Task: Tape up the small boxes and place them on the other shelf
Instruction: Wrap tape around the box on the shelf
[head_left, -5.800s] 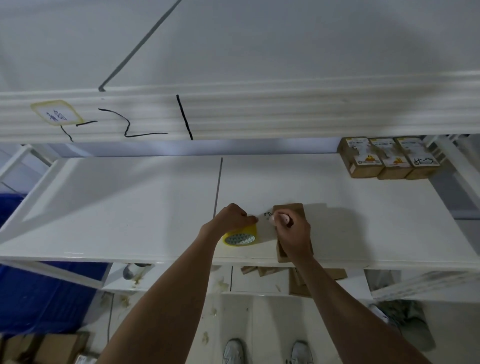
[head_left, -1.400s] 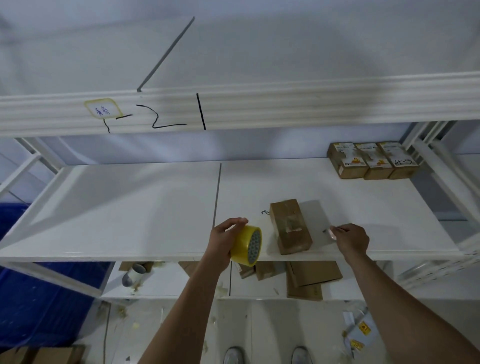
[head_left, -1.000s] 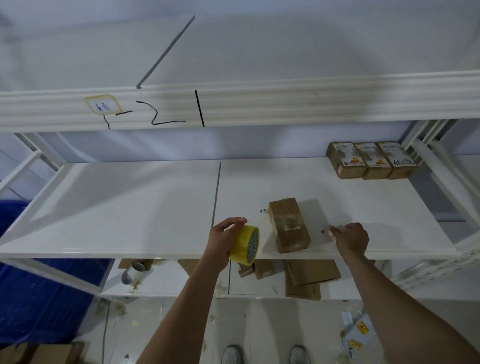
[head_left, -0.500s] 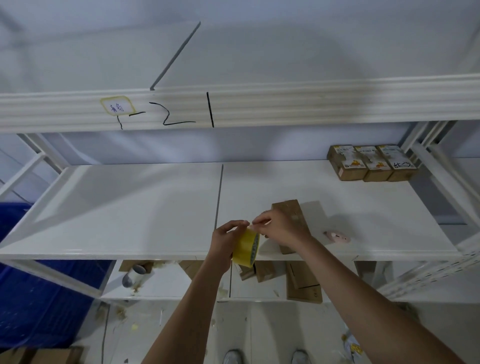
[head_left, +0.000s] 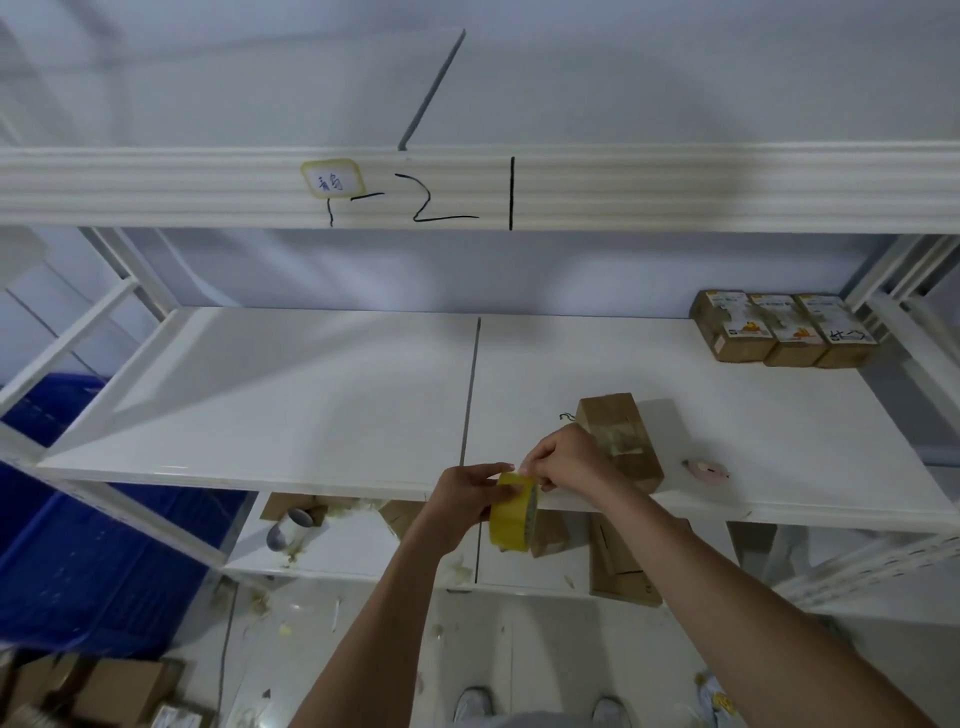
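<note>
A small brown cardboard box (head_left: 618, 434) with clear tape on top lies on the white shelf (head_left: 311, 405), near its front edge. My left hand (head_left: 465, 501) grips a yellow tape roll (head_left: 513, 515) just in front of the shelf edge. My right hand (head_left: 563, 464) pinches at the top of the roll, where the tape's end is. Three taped small boxes (head_left: 782, 332) stand side by side at the shelf's far right corner.
A small pink cutter (head_left: 705, 470) lies on the shelf right of the box. The lower shelf (head_left: 358, 545) carries loose cardboard boxes (head_left: 623, 561) and a pale tape roll (head_left: 288, 530). A blue crate (head_left: 78, 545) stands at the left. An upper shelf beam (head_left: 675, 187) runs overhead.
My right hand put the pink cutter down on the shelf and came over to the tape roll, where it now pinches at the roll. The left hand kept the roll.
</note>
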